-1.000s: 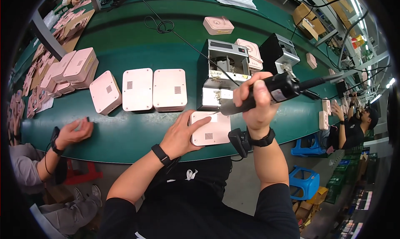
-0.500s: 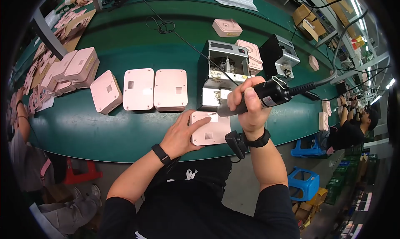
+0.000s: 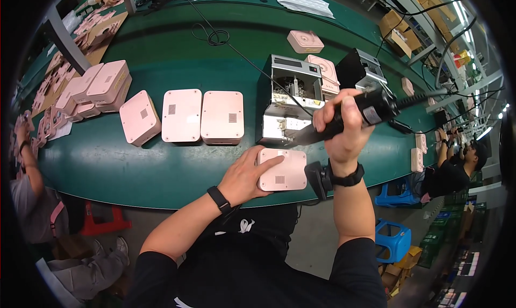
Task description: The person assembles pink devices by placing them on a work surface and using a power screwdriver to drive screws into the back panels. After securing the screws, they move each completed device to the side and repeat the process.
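My left hand (image 3: 243, 174) grips the left side of a pale pink plastic box (image 3: 290, 171) near the table's front edge, its index finger stretched over the top. The upward face has corner screw holes and a small vent grille. My right hand (image 3: 345, 126) is wrapped round a black electric screwdriver (image 3: 371, 110), which slants down to the left. Its tip is blurred, beyond the box's far edge and close to the front of a screw feeder (image 3: 293, 87). Whether the tip touches the feeder or carries a screw, I cannot tell.
Three pink boxes (image 3: 222, 114) line up at left, beside stacked boxes (image 3: 105, 85). A second feeder (image 3: 363, 71) and more pink boxes (image 3: 305, 41) stand at the back right. A cable (image 3: 242, 54) crosses the green table (image 3: 140, 171). Co-workers (image 3: 457, 168) sit at both sides.
The screwdriver has lifted off the box's far left corner, and its tip is now by the screw feeder. My right hand has moved right. The box and my left hand have shifted slightly right.
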`<state>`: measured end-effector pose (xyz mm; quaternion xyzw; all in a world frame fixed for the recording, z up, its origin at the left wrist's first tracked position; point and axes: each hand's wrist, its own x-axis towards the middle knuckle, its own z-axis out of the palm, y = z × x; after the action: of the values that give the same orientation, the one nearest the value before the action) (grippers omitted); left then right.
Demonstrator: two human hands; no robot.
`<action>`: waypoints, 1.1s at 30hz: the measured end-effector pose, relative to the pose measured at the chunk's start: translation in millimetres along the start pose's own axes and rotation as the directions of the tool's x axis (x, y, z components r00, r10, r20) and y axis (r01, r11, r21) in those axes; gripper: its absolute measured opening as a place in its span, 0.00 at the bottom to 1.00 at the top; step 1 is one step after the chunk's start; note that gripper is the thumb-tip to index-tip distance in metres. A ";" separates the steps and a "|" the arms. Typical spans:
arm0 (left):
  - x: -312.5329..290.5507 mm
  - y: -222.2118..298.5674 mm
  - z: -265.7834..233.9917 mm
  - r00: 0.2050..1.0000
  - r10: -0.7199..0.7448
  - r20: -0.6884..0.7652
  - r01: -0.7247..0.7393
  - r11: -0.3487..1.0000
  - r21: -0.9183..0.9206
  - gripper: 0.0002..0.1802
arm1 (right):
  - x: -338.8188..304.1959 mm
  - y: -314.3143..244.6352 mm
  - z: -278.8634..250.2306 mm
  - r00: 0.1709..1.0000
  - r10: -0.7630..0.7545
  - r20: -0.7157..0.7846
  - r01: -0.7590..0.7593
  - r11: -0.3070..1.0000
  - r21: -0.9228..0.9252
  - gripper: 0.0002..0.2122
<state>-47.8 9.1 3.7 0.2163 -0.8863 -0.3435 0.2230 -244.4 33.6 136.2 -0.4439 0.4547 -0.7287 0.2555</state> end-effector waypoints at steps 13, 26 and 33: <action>-0.9 -3.3 1.2 1.000 0.023 -0.020 -0.023 1.000 -0.009 0.42 | -29.9 13.7 38.3 0.977 0.084 0.196 -0.096 0.994 0.052 0.12; -0.4 -3.3 -0.5 0.999 0.035 -0.034 -0.035 0.999 0.001 0.41 | -33.0 17.1 34.4 0.971 0.060 0.233 -0.067 0.997 0.022 0.11; -7.2 -4.9 -12.3 0.999 -0.028 -0.041 0.030 0.999 0.035 0.42 | -9.9 -4.7 4.7 0.990 -0.140 0.016 0.138 0.987 0.078 0.10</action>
<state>-34.2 3.4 6.6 0.2398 -0.8843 -0.3265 0.2321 -235.5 41.4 137.2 -0.4722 0.3914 -0.7568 0.2259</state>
